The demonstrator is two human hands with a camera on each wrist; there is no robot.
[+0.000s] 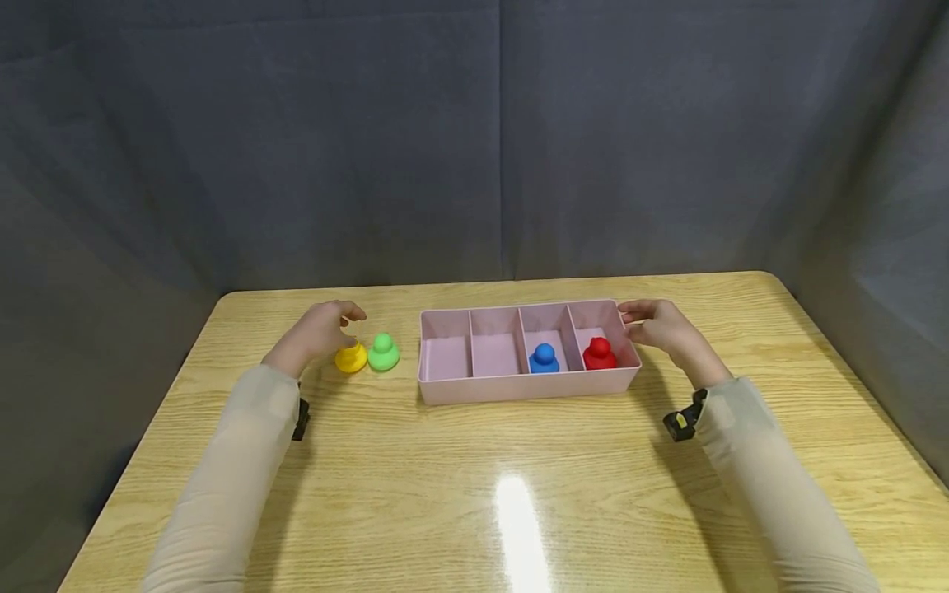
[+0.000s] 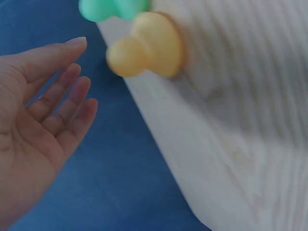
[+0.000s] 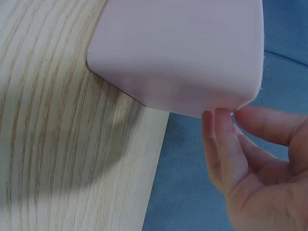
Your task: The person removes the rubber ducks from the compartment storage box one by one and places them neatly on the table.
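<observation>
the left hand [image 1: 317,331] is hovering just beside the yellow toy [image 1: 351,357] with its fingers [image 2: 72,103] straight and relaxed, holding nothing. the green toy [image 1: 383,352] is standing next to the yellow toy on the table [image 1: 474,486]. the right hand [image 1: 662,325] is touching the right end of the pink tray [image 1: 519,385] with loose fingers [image 3: 222,144].

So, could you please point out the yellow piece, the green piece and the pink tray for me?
yellow piece [image 1: 351,358], head view, on its wide base.
green piece [image 1: 383,352], head view, on the middle of its body.
pink tray [image 1: 530,385], head view, on its near outer wall.
</observation>
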